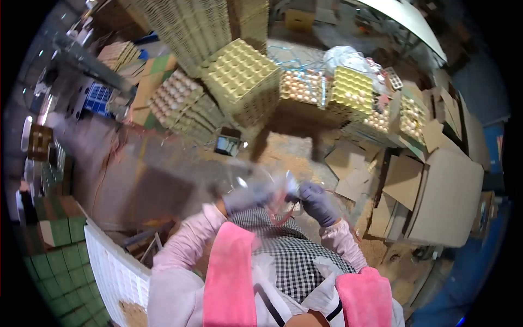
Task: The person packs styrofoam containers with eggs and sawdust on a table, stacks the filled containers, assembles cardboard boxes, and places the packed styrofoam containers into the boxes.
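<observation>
Both hands are held in front of the waist, over a black-and-white checked apron [294, 256]. Each wears a purple-grey glove below a pink sleeve. The right hand [318, 204] is closed, fingers curled in on the near edge of a pink item [280, 206]. The left hand [242, 199] is smeared by motion at the other side of that item; whether it is open or gripping cannot be told. The pink item lies between the two hands, just in front of the apron, with a pale, bluish-white part at its upper end; it appears to be thin and pliable, though blur prevents firm identification.

Beyond the hands, a small dark bin [227, 141] stands on the floor near the stacked egg trays. The tallest nearby stack of empty trays [242, 68] is pale yellow. To its left, a tray of eggs [174, 97] tops another stack; to its right, a further tray of eggs [301, 87] is noted, then a yellow tray stack [351, 91] with some eggs on top. Opened cardboard boxes [403, 180] occupy the right side. At lower left, green-and-brown cartons [60, 229] are stacked beside a white ribbed panel [117, 275]
</observation>
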